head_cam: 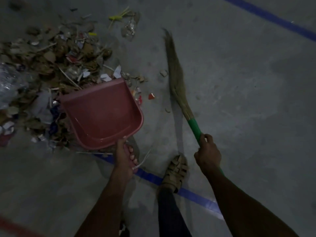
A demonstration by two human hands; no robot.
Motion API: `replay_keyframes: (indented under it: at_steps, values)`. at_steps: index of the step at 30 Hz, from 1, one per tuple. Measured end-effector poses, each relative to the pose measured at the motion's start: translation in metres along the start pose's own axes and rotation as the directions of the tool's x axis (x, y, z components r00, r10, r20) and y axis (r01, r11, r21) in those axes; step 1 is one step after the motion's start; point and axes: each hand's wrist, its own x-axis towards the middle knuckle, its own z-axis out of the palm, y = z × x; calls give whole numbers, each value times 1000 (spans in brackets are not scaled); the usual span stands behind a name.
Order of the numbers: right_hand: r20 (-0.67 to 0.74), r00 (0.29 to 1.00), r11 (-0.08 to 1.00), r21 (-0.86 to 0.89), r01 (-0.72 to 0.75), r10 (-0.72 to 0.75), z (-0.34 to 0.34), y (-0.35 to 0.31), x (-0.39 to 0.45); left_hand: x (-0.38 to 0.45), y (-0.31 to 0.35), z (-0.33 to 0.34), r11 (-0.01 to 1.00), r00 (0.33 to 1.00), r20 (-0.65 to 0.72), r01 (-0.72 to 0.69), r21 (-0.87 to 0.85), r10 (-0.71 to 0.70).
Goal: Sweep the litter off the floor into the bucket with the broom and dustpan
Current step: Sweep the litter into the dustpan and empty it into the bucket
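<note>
Much litter [51,65] beside dustpan [102,113]

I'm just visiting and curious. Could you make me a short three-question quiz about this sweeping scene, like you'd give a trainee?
1. True or false: the red dustpan already holds a heap of litter.
2. Which of the hands holds the broom? A) the left hand B) the right hand C) neither
3. Fill in: the litter pile lies to the ____ of the broom in the head view.

Key
1. False: the pan's inside looks empty.
2. B: it grips the green handle, while the left hand holds the dustpan's handle.
3. Left: the dustpan's open edge faces the pile.
</note>
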Motion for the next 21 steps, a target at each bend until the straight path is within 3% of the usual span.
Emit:
replay_keyframes:
  at_steps: [6, 9, 16, 21]
  values:
    - [88, 972, 975, -21, 220, -217, 40, -49, -32, 1, 1, -62, 996, 997, -72, 35, 83, -29]
    - [58, 956, 958, 17, 287, -287, 58, -71, -59, 3, 7, -112, 993, 993, -119, 9, 119, 5]
    - [-208, 972, 985, 114, 133, -108, 72, -87, -125, -4, 37, -206, 970, 995, -100, -2, 244, 27]
    - [-189, 979, 993, 110, -53, 73, 78, -91, -159, -15, 50, -250, 938, 996, -75, -25, 347, 54]
